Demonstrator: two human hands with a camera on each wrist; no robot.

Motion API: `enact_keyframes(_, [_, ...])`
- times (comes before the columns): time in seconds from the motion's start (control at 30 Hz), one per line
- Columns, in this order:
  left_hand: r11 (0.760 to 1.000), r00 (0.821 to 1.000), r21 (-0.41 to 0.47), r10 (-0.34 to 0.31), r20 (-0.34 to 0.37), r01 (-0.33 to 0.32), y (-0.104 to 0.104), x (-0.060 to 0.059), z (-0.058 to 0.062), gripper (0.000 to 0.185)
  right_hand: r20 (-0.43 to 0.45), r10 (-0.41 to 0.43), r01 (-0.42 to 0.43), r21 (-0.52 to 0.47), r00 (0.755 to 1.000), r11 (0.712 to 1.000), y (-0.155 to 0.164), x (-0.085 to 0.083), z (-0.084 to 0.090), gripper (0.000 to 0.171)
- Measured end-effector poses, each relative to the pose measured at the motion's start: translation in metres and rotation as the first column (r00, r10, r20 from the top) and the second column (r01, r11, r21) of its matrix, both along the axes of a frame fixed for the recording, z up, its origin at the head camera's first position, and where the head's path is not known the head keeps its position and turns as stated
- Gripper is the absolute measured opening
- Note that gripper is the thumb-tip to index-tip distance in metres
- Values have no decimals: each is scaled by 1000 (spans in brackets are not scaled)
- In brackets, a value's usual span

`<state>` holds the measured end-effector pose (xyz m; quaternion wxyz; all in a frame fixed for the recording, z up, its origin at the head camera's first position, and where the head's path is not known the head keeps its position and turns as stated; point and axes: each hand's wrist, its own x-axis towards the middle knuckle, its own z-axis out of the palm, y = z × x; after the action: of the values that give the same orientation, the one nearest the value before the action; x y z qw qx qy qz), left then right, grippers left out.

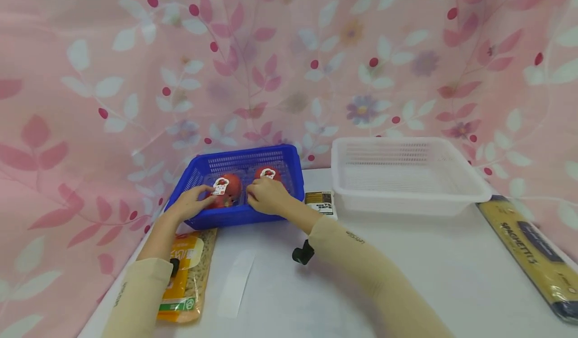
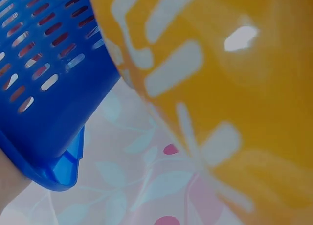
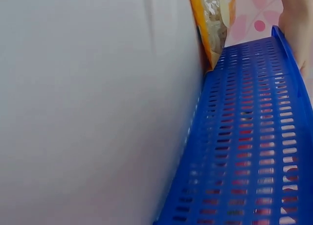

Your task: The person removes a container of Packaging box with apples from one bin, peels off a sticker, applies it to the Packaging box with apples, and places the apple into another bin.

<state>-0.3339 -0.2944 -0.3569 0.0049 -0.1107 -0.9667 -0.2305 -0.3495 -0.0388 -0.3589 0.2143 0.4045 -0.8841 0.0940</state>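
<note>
**Both hands on the tomato pack in the blue basket**

My left hand [image 1: 191, 202] reaches over the near rim of the blue basket [image 1: 289, 165], fingers curled round the left end of a clear pack of tomatoes [image 1: 228, 187], touching it by its white label. My right hand [image 1: 266, 196] comes in from the other side, fingers bent down over the pack's right part; it appears to grip the pack, though the fingertips are hidden from me. The pack sits inside the basket, toward its front, with a second red tomato and label showing just behind my right hand.

The basket stands on the white bench [image 1: 406, 273], against the pink flowered curtain [image 1: 90, 77]. Under my left forearm lies an orange bag of pasta [image 1: 191, 273], its top end just beside the basket's front wall; the left wrist view shows the orange bag [image 2: 234, 88] close up next to the basket [image 2: 44, 88]. A small packet [image 1: 319, 202] lies between the blue basket and a white basket [image 1: 469, 177] to the right. A spaghetti pack [image 1: 528, 250] lies near the bench's right edge.
</note>
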Motion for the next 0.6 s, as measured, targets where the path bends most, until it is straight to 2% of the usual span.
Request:
enact_keyframes(0.13, [999, 1000, -53, -5, 12, 6, -8, 5, 3, 48, 6, 26, -26, -24, 1000, 999, 20, 10, -5, 19])
enact_keyframes(0.27, [989, 998, -147, -18, 65, 28, -7, 10, 11, 59, 12, 43, -42, -100, 999, 994, 44, 20, -9, 20])
enact_keyframes(0.37, [977, 993, -209, -16, 119, 41, -1, 17, 20, 67, -1, 49, -48, -170, 999, 984, 61, 26, -12, 19])
enact_keyframes(0.47, [968, 985, -249, 2, 170, 41, 9, 26, 28, 63, -36, 42, -48, -211, 999, 976, 79, 33, -14, 19])
enact_keyframes(0.6, [954, 975, -300, 47, 216, 21, 25, 44, 36, 59, -59, 28, -41, -240, 998, 970, 104, 44, -15, 18])
